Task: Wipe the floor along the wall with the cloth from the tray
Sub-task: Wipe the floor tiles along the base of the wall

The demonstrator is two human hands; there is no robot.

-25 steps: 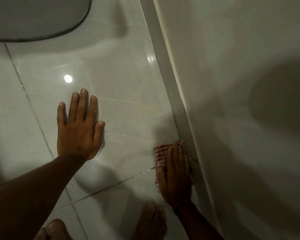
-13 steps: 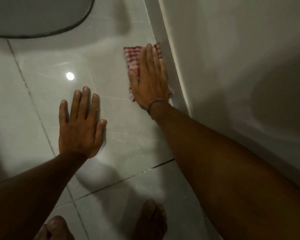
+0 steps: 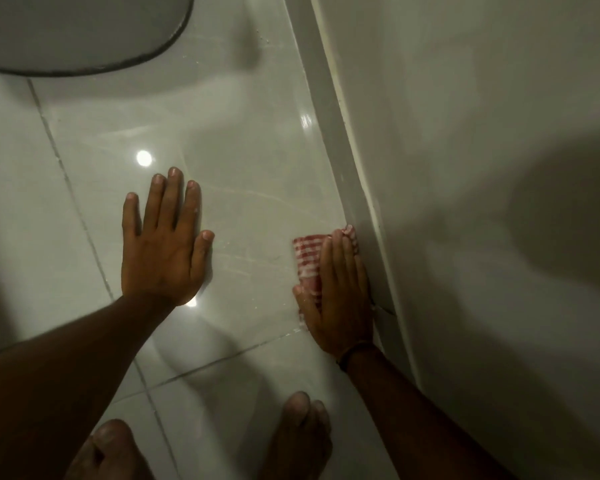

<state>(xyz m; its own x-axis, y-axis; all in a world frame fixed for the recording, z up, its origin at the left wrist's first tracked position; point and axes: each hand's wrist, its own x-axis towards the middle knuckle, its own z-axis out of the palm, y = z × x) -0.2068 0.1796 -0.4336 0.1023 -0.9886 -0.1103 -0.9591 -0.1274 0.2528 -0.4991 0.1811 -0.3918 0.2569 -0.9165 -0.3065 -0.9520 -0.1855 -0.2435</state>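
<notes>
Right hand (image 3: 340,299) presses cloth (image 3: 307,265) flat, seemingly touching skirting (image 3: 357,188).

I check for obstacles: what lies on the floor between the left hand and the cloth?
Nothing: the head view shows bare glossy tile between left hand and cloth.

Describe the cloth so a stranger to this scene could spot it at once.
Follow the grey skirting at the foot of the wall down to the right hand. The cloth lies flat under it on the floor tile. It is the only red-and-white checked thing here.
</notes>
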